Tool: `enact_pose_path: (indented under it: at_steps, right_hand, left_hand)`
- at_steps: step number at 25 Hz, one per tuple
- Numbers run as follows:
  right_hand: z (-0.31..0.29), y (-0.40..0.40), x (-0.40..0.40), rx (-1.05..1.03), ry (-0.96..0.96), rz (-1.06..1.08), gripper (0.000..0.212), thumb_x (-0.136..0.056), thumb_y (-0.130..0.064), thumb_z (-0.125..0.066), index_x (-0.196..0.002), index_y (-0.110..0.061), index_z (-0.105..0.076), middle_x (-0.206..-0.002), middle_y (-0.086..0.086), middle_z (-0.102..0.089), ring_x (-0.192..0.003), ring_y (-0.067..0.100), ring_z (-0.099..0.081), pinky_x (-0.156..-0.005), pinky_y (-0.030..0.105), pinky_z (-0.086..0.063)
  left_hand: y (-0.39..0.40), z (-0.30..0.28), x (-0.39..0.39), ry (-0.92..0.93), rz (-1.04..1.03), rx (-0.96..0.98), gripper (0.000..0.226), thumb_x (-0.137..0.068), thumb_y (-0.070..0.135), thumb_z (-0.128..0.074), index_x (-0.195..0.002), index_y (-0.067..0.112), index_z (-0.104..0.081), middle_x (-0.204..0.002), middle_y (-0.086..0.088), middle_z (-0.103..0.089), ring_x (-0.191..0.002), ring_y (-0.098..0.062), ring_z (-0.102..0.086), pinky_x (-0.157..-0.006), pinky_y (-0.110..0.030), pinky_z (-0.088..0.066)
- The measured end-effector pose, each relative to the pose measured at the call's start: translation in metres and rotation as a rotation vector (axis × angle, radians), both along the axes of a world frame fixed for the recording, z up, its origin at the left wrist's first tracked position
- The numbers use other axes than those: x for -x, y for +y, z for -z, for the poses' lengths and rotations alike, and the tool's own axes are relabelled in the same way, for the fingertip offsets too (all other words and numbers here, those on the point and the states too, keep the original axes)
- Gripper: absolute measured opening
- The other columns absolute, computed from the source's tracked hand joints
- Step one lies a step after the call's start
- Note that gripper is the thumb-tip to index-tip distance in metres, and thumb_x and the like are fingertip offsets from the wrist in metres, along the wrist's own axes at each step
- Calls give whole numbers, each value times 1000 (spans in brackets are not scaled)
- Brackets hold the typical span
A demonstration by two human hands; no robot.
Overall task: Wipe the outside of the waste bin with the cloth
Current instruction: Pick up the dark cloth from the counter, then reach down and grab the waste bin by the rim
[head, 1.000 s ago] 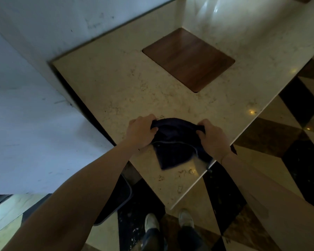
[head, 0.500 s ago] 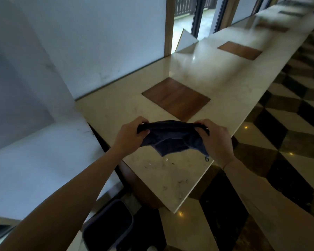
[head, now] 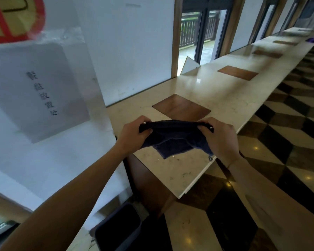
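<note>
A dark blue cloth (head: 174, 140) hangs stretched between both hands above the near end of a marble counter (head: 225, 95). My left hand (head: 132, 134) pinches its left top corner and my right hand (head: 219, 138) pinches the right one. The cloth's lower part droops toward the counter top. A dark grey waste bin (head: 118, 230) stands on the floor at the bottom, below my left forearm, beside the counter's wooden base. Only its open top and rim show.
A white pillar (head: 43, 142) with a paper notice (head: 36, 91) and a red prohibition sign (head: 14, 17) rises at the left. Brown square insets (head: 181, 107) sit in the counter. A chequered polished floor (head: 288, 142) spreads right. Windows (head: 198, 31) line the back wall.
My head has tilted up, bringing the pillar's signs and windows into view. Both hands lifted the cloth off the counter and pulled it taut between them. The bin has slid into view below.
</note>
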State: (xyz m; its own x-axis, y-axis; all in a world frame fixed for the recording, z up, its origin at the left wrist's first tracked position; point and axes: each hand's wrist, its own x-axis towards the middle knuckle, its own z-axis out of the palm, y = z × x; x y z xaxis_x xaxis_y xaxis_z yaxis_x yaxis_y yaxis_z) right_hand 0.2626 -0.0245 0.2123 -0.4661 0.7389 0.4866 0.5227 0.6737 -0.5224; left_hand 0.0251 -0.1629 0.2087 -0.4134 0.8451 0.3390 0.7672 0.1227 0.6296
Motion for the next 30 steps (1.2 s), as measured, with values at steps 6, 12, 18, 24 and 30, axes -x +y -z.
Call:
enact_pose_path:
  at_steps: [6, 12, 18, 24, 30]
  right_hand:
    - [15, -96, -36, 64, -19, -18, 19, -98, -27, -59, -109, -19, -71, -95, 1, -78, -84, 21, -71, -72, 31, -56]
    - [38, -160, -20, 129, -43, -106, 18, -98, -24, -59, -108, -19, -73, -96, 3, -78, -87, 24, -71, -75, 37, -58]
    - [125, -200, 37, 168, -125, -119, 20, -98, -26, -56, -110, -21, -72, -98, 6, -76, -95, 32, -66, -83, 49, -53]
    - [293, -229, 82, 208, -146, 28, 21, -99, -28, -53, -113, -31, -70, -110, 1, -71, -112, 32, -53, -90, 52, -47]
    - [525, -230, 88, 421, -76, 85, 22, -95, -33, -58, -112, -32, -73, -115, 4, -65, -105, 28, -61, -85, 44, -55]
  left_hand:
    - [-92, 11, -40, -41, -42, 65, 14, -89, 23, -61, -104, 23, -60, -88, 2, -68, -76, -14, -61, -64, -20, -45]
    - [-181, 40, -44, -85, -148, 98, 13, -89, 21, -61, -101, 26, -60, -84, 7, -66, -76, -15, -62, -66, -25, -48]
    - [-235, 134, -22, -198, -358, 88, 14, -87, 20, -62, -100, 25, -61, -82, 3, -67, -76, -20, -63, -68, -31, -50]
    - [-253, 306, 5, -272, -412, 68, 16, -87, 24, -60, -102, 27, -61, -86, 4, -69, -78, -19, -63, -71, -38, -54]
    - [-242, 532, 26, -148, -356, 44, 18, -85, 21, -60, -102, 26, -62, -81, 8, -64, -77, -18, -62, -66, -31, -50]
